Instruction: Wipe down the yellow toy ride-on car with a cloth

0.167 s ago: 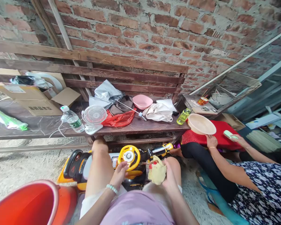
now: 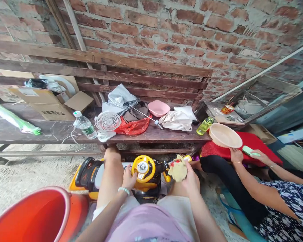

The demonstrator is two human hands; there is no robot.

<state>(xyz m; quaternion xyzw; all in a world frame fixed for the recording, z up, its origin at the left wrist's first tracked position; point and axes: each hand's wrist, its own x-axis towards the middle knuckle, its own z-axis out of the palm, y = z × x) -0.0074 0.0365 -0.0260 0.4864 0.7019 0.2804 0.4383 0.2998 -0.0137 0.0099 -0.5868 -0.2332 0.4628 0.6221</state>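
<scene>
pale-yellow bundle (image 2: 178, 171), perhaps cloth, in right grip (image 2: 192, 178)

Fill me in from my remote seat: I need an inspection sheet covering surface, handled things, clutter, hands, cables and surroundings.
Surface: long dark-brown wooden bench, bearing several items.
Handled things: crumpled pale-yellow piece with red spots, material unclear; round yellow toy steering wheel.
Clutter: round white fan, clear plastic bottle with green label, pink plastic bowl and crumpled red plastic bag, all on the bench.
Hands: right hand holds the pale-yellow piece; left hand is at the wheel's rim, grip unclear.
Cables: thin white cable curving near the bottle.
Surroundings: red brick wall behind; a co-worker at right; large red tub at left.
</scene>
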